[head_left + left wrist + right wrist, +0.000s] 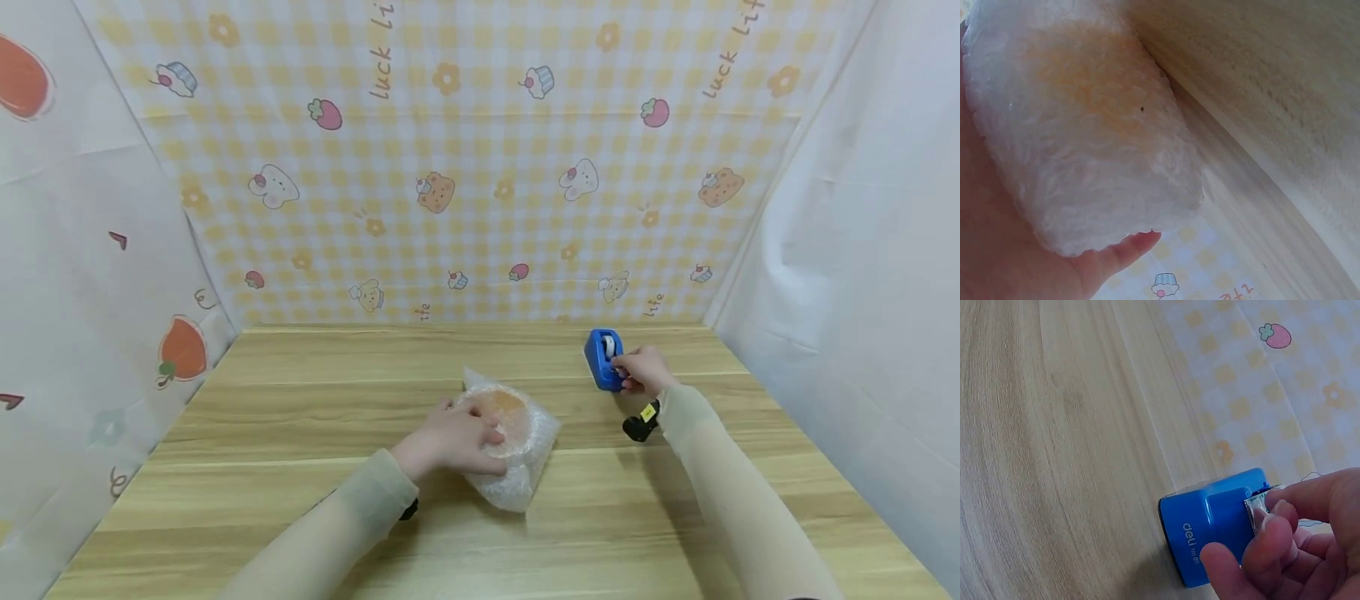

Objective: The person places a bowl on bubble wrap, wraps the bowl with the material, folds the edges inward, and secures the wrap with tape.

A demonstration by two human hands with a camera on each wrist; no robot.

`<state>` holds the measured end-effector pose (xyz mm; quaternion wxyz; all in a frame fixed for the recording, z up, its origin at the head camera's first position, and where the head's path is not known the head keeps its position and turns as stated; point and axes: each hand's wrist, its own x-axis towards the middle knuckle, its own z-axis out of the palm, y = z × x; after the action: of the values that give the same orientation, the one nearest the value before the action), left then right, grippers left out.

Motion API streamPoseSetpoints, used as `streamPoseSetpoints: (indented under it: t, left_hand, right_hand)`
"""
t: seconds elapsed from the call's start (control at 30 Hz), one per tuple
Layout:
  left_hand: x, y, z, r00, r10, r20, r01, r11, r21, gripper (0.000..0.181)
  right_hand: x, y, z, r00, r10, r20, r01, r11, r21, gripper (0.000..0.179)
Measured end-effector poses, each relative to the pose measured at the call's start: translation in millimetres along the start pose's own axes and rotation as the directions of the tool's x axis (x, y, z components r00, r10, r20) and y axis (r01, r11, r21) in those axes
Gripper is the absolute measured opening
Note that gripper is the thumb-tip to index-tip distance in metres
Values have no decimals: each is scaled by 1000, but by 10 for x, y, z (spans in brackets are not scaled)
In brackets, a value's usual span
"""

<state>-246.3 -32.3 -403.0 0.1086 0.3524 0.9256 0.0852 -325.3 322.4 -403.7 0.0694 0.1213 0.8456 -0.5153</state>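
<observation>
1. A light wooden table point(300, 517) with a visible plank grain fills the lower half of the head view and runs back to meet the rear wall.
2. The rear wall is a yellow-and-white checked backdrop point(480, 208) printed with small cartoon bears, rabbits, cupcakes, strawberries, orange flowers and the words "Luck Life".
3. On the left, a pale translucent sheet point(82, 292) printed with large orange fruit shapes forms the side wall.
4. On the right, a plain white sheet point(862, 250) with soft creases forms the other side wall.
5. The light is bright, even and diffuse, with only faint shadows on the wood.
</observation>
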Motion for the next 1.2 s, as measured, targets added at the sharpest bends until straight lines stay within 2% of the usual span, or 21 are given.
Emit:
streamPoseSetpoints:
  t: [0.27,0.5,0.87,1.2]
  left_hand:
    - [-13,13,-3,1000,-4,-3,4,1000,-16,57]
    - [-3,-3,6,1000,-5,-5,5,1000,-18,57]
    - [-16,2,3,1000,-8,-2,8,1000,-15,57]
    - [-8,3,20,1000,-9,3,9,1000,-6,58]
  right_hand:
    - [51,23,12,998,49,39,-53,993,109,16]
    - [25,7,26,996,84,28,-87,981,175,15]
    - [-40,-34,36,995,93,46,-99,981,166,17]
    - [-27,-10,7,992,100,82,-115,972,205,15]
